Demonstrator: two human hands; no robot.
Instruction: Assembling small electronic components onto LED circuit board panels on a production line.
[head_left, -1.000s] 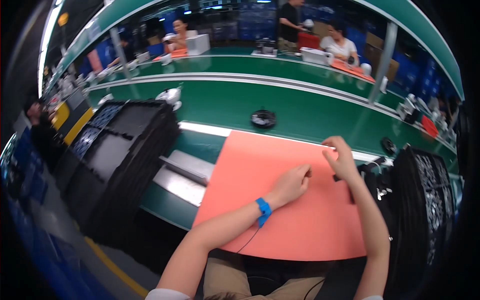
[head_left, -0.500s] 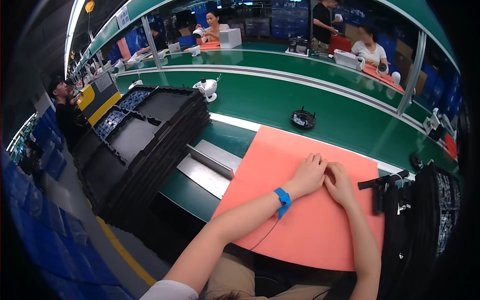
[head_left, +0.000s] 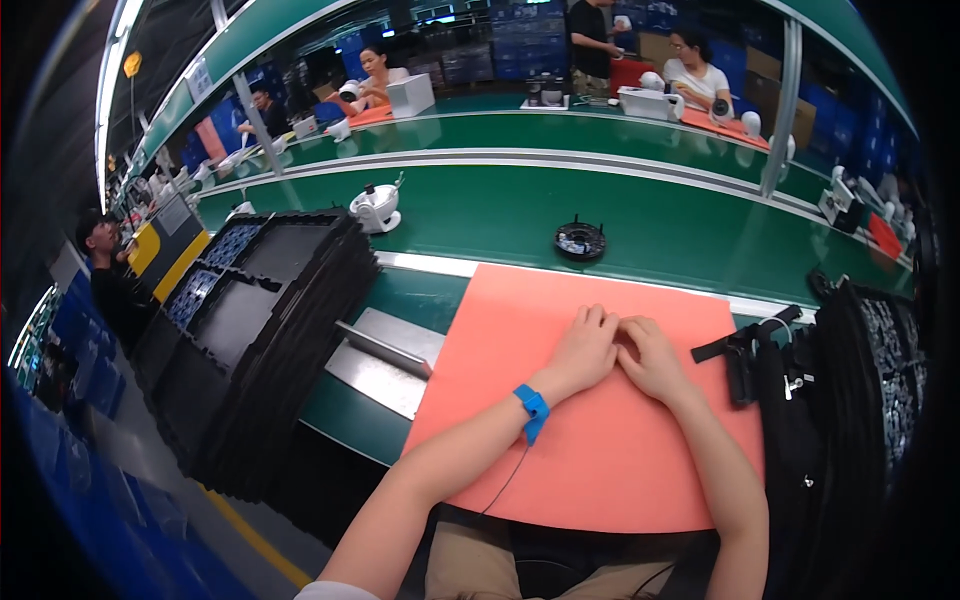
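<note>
My left hand rests on the orange mat, fingers loosely bent and slightly apart. A blue wrist strap with a thin cord circles that wrist. My right hand lies beside it, its loosely curved fingers meeting the left hand's fingertips. I see no object in either hand, though the space beneath the fingers is hidden. Beyond the mat, on the green conveyor belt, sits a round black part with small components inside. Farther left on the belt is a white device.
Stacked black trays rise at my left, beside a metal plate with a raised bar. More black trays and a black strap with a clip stand at right. People work across the belt, behind metal posts.
The view has shifted, so the mat, hands and trays appear farther left. My hands keep the same pose on the mat. A person across the belt has turned their head.
</note>
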